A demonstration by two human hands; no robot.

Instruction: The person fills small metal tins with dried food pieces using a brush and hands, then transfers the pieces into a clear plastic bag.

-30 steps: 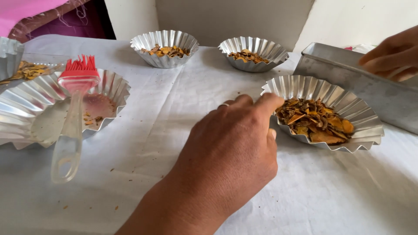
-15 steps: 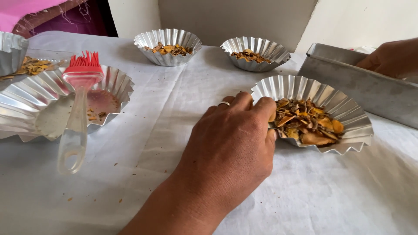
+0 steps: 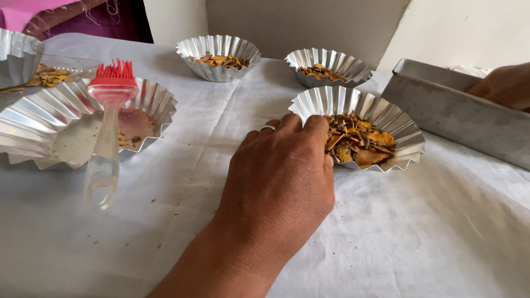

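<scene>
A left hand [image 3: 281, 182] grips the near-left rim of a fluted aluminium tart mould [image 3: 359, 129] heaped with orange-brown flakes, fingers curled over the edge and a ring on one finger; the mould sits right of centre on a white cloth [image 3: 430, 237]. The right hand [image 3: 505, 85] rests at the far right on or behind a rectangular metal baking tin [image 3: 452, 110], but whether its fingers are open or closed cannot be told. Two more filled moulds, one at far centre [image 3: 219, 57] and one just right of it [image 3: 329, 67], stand along the far edge, so at least three appear already loaded. At left, a red silicone pastry brush [image 3: 107, 127] with a clear handle lies across a greased, nearly empty mould [image 3: 141, 113], and a stack of bare moulds [image 3: 33, 124] beside it seems yet to be filled. Crumbs dot the cloth.
</scene>
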